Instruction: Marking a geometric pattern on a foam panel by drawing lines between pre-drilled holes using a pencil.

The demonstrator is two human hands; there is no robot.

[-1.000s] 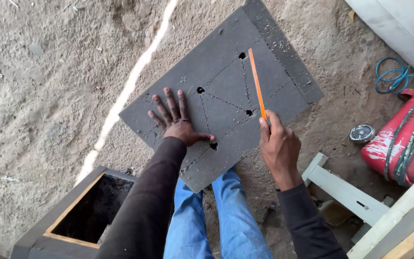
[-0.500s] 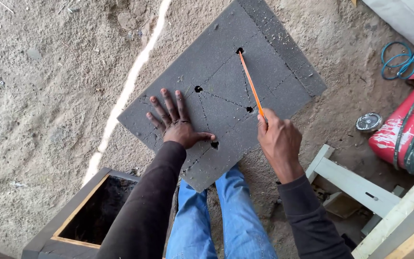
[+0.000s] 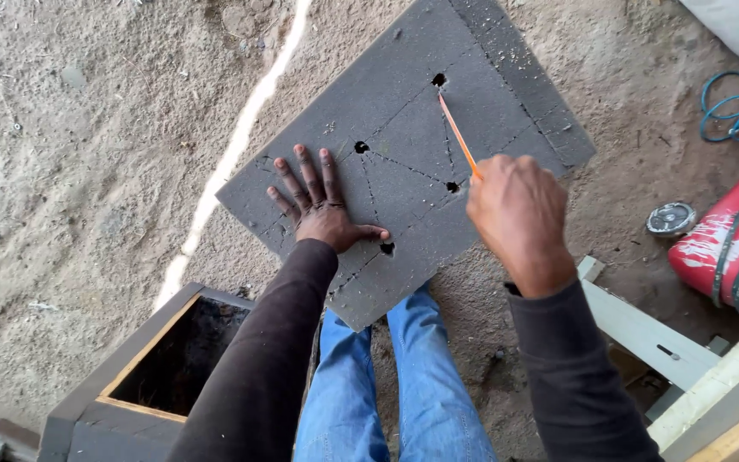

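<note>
A dark grey square panel lies flat on the sandy ground, with several small holes and dotted lines on it. My left hand presses flat on the panel's near left part, fingers spread. In my right hand, raised above the panel's near right edge, is a thin orange pencil. Its tip points at the far hole. My legs in blue jeans show below the panel.
An open dark grey box stands at the lower left. White wooden pieces and a timber edge lie at the lower right. A red tank, a blue hose and a round metal disc sit at the right.
My right hand has lifted and shifted a little right with the pencil, whose tip moved towards the far hole. My left hand stays flat on the panel.
</note>
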